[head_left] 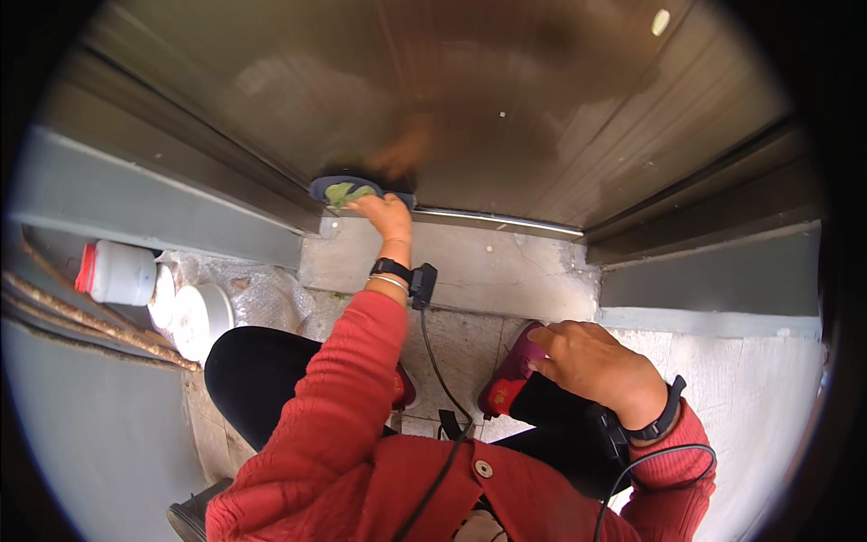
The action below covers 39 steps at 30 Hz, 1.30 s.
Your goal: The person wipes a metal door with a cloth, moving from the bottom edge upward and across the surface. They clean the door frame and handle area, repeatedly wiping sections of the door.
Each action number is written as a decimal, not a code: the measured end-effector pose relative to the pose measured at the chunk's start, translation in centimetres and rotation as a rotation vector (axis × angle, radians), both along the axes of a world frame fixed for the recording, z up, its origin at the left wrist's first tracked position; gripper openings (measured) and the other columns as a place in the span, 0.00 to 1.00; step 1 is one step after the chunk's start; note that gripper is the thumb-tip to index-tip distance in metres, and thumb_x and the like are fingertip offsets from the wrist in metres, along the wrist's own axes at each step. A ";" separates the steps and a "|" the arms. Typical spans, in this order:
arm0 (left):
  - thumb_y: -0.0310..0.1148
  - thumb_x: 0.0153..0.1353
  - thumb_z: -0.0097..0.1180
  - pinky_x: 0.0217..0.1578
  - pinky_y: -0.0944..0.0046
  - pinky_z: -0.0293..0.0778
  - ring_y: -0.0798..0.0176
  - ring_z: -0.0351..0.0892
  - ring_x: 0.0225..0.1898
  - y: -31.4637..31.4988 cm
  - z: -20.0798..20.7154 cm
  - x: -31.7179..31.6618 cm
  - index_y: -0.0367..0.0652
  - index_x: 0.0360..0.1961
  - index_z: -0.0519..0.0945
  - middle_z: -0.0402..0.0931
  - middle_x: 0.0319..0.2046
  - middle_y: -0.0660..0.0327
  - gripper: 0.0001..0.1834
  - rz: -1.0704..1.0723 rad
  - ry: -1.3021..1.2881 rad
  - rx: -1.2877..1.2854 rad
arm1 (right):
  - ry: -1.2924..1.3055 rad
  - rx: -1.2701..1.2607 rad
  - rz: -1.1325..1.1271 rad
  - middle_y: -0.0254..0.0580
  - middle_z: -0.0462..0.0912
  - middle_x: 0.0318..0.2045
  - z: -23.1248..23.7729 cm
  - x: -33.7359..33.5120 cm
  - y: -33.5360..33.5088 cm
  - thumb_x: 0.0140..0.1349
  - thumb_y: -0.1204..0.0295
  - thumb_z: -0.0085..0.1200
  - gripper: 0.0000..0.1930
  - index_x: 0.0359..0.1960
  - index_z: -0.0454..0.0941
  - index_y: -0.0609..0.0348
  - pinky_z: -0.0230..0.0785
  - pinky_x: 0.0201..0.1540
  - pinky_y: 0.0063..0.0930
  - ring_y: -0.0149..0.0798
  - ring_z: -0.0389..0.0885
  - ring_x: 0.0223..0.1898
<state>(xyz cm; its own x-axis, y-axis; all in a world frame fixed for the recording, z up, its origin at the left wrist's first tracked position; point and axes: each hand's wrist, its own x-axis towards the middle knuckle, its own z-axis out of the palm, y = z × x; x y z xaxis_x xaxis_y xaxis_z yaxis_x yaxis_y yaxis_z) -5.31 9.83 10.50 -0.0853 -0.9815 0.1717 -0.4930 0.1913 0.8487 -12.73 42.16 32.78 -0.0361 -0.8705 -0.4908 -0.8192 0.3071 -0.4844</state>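
My left hand [388, 217] reaches forward and is closed on a dark blue and green cloth [347, 191]. The cloth presses against the foot of a shiny brown door [506, 81], near its lower left corner. Part of the cloth is hidden under my fingers. Near my right knee, my right hand [601, 366] hovers or rests with loosely bent fingers and nothing visible in them; whether it touches the leg I cannot tell. Beneath it shows a dark red shoe [515, 361].
A pale stone sill [442, 257] runs along the door's foot. To the left lie a white tub with a red lid [125, 273], a white round container [202, 321], bubble wrap [262, 289] and several thin rods [108, 327]. Grey walls [713, 280] flank the doorway. Black cables [442, 379] hang from my wrists.
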 end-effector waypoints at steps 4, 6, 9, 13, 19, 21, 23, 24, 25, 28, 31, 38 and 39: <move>0.18 0.53 0.51 0.75 0.49 0.52 0.23 0.59 0.69 -1.6 -1.6 -0.3 0.06 0.57 0.61 0.53 0.64 0.14 0.32 0.160 0.191 -0.017 | 0.007 -0.011 -0.001 0.60 0.84 0.36 -0.3 -0.5 1.2 0.69 0.64 0.58 0.17 0.50 0.79 0.67 0.77 0.49 0.48 0.61 0.84 0.42; 0.16 0.52 0.51 0.68 0.55 0.65 0.40 0.71 0.64 -1.7 -2.2 -0.8 0.12 0.59 0.63 0.59 0.67 0.29 0.31 0.231 0.420 0.275 | 0.024 -0.061 -0.005 0.60 0.84 0.36 -0.5 -0.5 1.8 0.70 0.64 0.57 0.16 0.49 0.79 0.67 0.77 0.48 0.48 0.61 0.84 0.42; 0.14 0.50 0.51 0.68 0.58 0.63 0.49 0.71 0.63 0.5 -2.9 -2.2 0.15 0.62 0.61 0.62 0.67 0.40 0.34 0.113 0.538 0.554 | -0.024 -0.021 -0.010 0.59 0.85 0.36 -0.8 -0.8 2.1 0.70 0.63 0.57 0.16 0.47 0.79 0.67 0.77 0.48 0.47 0.61 0.84 0.42; 0.17 0.51 0.50 0.65 0.62 0.64 0.57 0.69 0.55 7.1 -2.7 -6.9 0.25 0.55 0.63 0.65 0.55 0.53 0.27 0.045 0.575 0.631 | -0.043 -0.026 -0.006 0.58 0.85 0.36 -0.7 -1.0 2.3 0.69 0.64 0.57 0.16 0.46 0.79 0.67 0.77 0.48 0.48 0.60 0.84 0.42; 0.17 0.57 0.51 0.39 0.60 0.81 0.60 0.79 0.34 14.4 5.4 -9.5 0.37 0.46 0.65 0.73 0.39 0.56 0.16 -0.136 0.854 1.050 | 0.000 -0.009 -0.021 0.58 0.86 0.36 -0.4 -0.7 2.0 0.68 0.64 0.58 0.16 0.43 0.79 0.68 0.77 0.49 0.48 0.60 0.85 0.43; 0.17 0.58 0.50 0.39 0.58 0.83 0.57 0.82 0.33 14.8 9.4 -8.8 0.36 0.43 0.69 0.77 0.37 0.55 0.11 -0.286 1.059 0.999 | 0.022 -0.004 -0.021 0.58 0.86 0.36 -0.4 -0.8 2.1 0.68 0.64 0.59 0.16 0.43 0.80 0.68 0.77 0.49 0.48 0.60 0.85 0.43; 0.14 0.59 0.47 0.42 0.55 0.86 0.53 0.86 0.34 15.0 13.5 -7.2 0.34 0.37 0.76 0.82 0.36 0.53 0.08 -0.413 1.180 0.936 | 0.038 -0.039 -0.031 0.59 0.86 0.36 -0.5 -0.8 2.3 0.67 0.64 0.59 0.15 0.43 0.80 0.68 0.77 0.49 0.48 0.60 0.85 0.43; 0.13 0.59 0.46 0.42 0.55 0.86 0.53 0.86 0.35 14.8 15.7 -6.3 0.34 0.39 0.76 0.82 0.36 0.53 0.10 -0.543 1.229 0.873 | 0.041 -0.057 -0.039 0.59 0.86 0.36 -0.5 -0.8 2.4 0.67 0.64 0.59 0.15 0.43 0.81 0.68 0.77 0.49 0.48 0.60 0.85 0.43; 0.12 0.59 0.46 0.42 0.55 0.86 0.54 0.86 0.35 14.7 17.8 -5.4 0.34 0.41 0.77 0.82 0.36 0.54 0.12 -0.582 1.213 0.881 | 0.051 -0.065 -0.044 0.59 0.86 0.35 -0.5 -0.8 2.4 0.66 0.65 0.60 0.15 0.41 0.81 0.68 0.78 0.49 0.48 0.61 0.86 0.42; 0.11 0.61 0.47 0.43 0.57 0.85 0.57 0.85 0.40 14.7 23.8 -2.1 0.35 0.48 0.77 0.82 0.41 0.56 0.17 -0.832 1.276 0.632 | 0.081 -0.104 -0.031 0.60 0.86 0.33 -0.5 -0.8 2.6 0.65 0.65 0.60 0.15 0.39 0.81 0.68 0.78 0.48 0.48 0.60 0.86 0.42; 0.13 0.64 0.50 0.53 0.60 0.79 0.59 0.81 0.49 14.3 28.2 0.1 0.34 0.60 0.71 0.78 0.50 0.56 0.23 -0.906 1.101 0.218 | 0.108 -0.134 -0.029 0.59 0.86 0.32 -0.4 -0.7 2.9 0.65 0.65 0.60 0.14 0.37 0.81 0.69 0.78 0.48 0.47 0.60 0.86 0.41; 0.22 0.64 0.61 0.74 0.39 0.49 0.31 0.42 0.79 5.5 31.0 -4.6 0.30 0.72 0.60 0.45 0.78 0.38 0.37 -0.524 0.139 -1.269 | 0.106 -0.179 -0.034 0.59 0.86 0.31 -0.4 -0.5 3.3 0.65 0.66 0.60 0.14 0.36 0.81 0.68 0.78 0.47 0.47 0.60 0.86 0.41; 0.23 0.62 0.62 0.75 0.33 0.45 0.27 0.36 0.80 4.4 30.4 -5.1 0.32 0.74 0.59 0.41 0.80 0.38 0.40 -0.538 -0.009 -1.335 | 0.107 -0.161 -0.042 0.58 0.86 0.31 -0.4 -0.5 3.3 0.65 0.66 0.60 0.14 0.36 0.81 0.68 0.78 0.47 0.47 0.60 0.86 0.41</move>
<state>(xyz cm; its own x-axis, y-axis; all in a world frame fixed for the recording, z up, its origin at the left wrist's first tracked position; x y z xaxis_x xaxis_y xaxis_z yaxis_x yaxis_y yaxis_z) -10.46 14.19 40.90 -0.3932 0.0606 0.9175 -0.1107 0.9874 -0.1127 -13.24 45.46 32.35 -0.1183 -0.9341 -0.3367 -0.8568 0.2674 -0.4408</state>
